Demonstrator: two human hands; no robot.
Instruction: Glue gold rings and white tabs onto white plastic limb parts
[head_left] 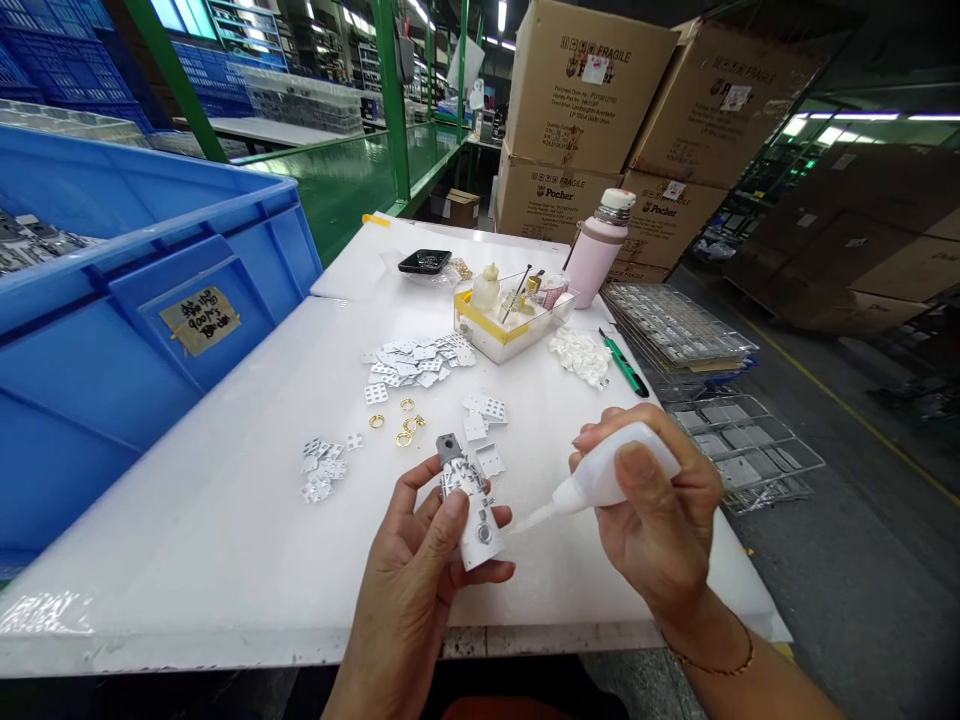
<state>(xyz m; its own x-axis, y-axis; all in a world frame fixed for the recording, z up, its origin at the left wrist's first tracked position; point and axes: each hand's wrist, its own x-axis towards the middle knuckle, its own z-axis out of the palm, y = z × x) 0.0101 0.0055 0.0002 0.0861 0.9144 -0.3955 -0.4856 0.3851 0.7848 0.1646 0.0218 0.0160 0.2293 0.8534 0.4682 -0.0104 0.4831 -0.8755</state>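
Grey-capped white block (480,548) faces a white squeeze bottle (600,475).

White flat tabletop (225,520), glossy, edge worn at front. Centre: heap of small silver perforated metal squares (420,362); a few loose silver squares (484,420) nearer the front. Between them, small gold rings (401,422). Front left: smaller cluster of silver pieces (319,472). Far side: clear plastic tray with yellow base (510,325), black shallow dish (424,262), pink bottle with white cap (600,255). Right: white crumpled clump (579,355), green-handled tool (624,366) touching nothing.
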